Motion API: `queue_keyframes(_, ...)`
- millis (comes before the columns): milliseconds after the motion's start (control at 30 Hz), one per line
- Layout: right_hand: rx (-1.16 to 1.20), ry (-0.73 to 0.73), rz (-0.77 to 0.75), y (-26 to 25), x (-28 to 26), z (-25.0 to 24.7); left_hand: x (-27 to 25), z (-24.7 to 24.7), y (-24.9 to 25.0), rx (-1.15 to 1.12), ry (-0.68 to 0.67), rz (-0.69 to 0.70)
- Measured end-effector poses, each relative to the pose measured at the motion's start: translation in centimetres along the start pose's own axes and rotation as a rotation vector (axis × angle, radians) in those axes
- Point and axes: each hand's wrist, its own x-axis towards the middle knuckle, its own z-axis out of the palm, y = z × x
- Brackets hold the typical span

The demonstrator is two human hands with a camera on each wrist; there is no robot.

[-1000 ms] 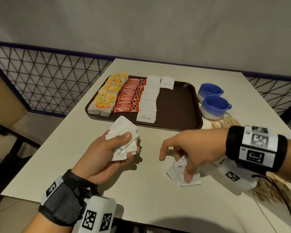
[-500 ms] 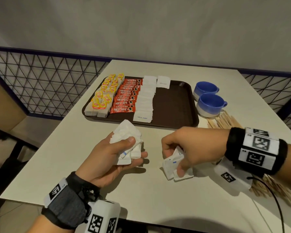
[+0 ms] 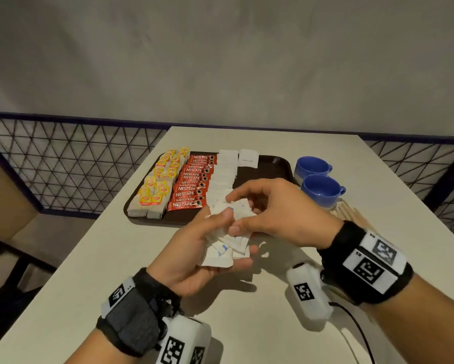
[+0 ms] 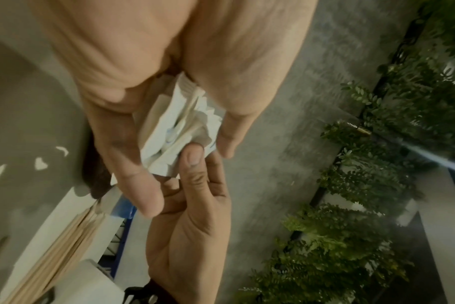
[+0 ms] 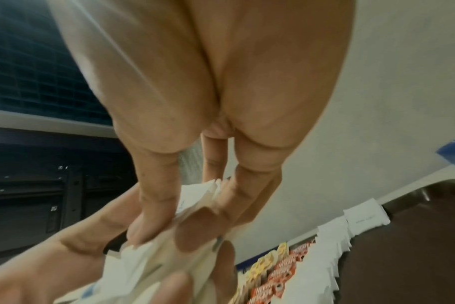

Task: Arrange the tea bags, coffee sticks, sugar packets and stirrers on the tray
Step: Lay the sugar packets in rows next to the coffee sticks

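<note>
Two round blue ceramic cups (image 3: 317,179), one dark brown plastic tray (image 3: 270,168). The red coffee sticks (image 3: 191,183), yellow-tagged tea bags (image 3: 157,183) and white paper sugar packets (image 3: 227,166) overlap too much to count.

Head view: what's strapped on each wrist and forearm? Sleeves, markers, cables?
Bare hands and forearms, no sleeves. The left hand has a black-and-grey wrist strap with a white square-code tag, and a white camera pod bearing black codes. The right hand has a black wristband carrying white tags with black codes, a white coded pod beneath, and a thin black cable trailing.
</note>
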Motion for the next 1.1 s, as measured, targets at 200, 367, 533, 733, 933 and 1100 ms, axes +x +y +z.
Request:
queue_keyframes(200,0.139,0.130,-0.047,-0.8,3.3,-1.6,3.0,0.3,3.1,-0.008,0.032,0.068)
queue_keyframes(367,0.243,0.204,-0.057,-0.9,5.9,-2.9,5.0,0.3,5.1,-0.001,0.032,0.155)
queue_keyframes(533,0.329,0.210,-0.035,-0.4,8.1,-3.6,6.3,-0.8,5.5,-0.094,0.045,0.185)
queue_keyframes(733,0.333,0.222,0.023,0.2,9.9,-3.0,7.2,-2.6,4.9,0.019,0.101,0.242)
queue_keyframes(933,0.493,0.090,0.009,0.7,9.9,-3.1,7.4,-3.4,4.6,-0.032,0.133,0.255)
queue_keyframes(1100,0.407,-0.019,0.026,1.1,10.4,-2.9,7.7,-3.8,4.3,-0.067,0.117,0.165)
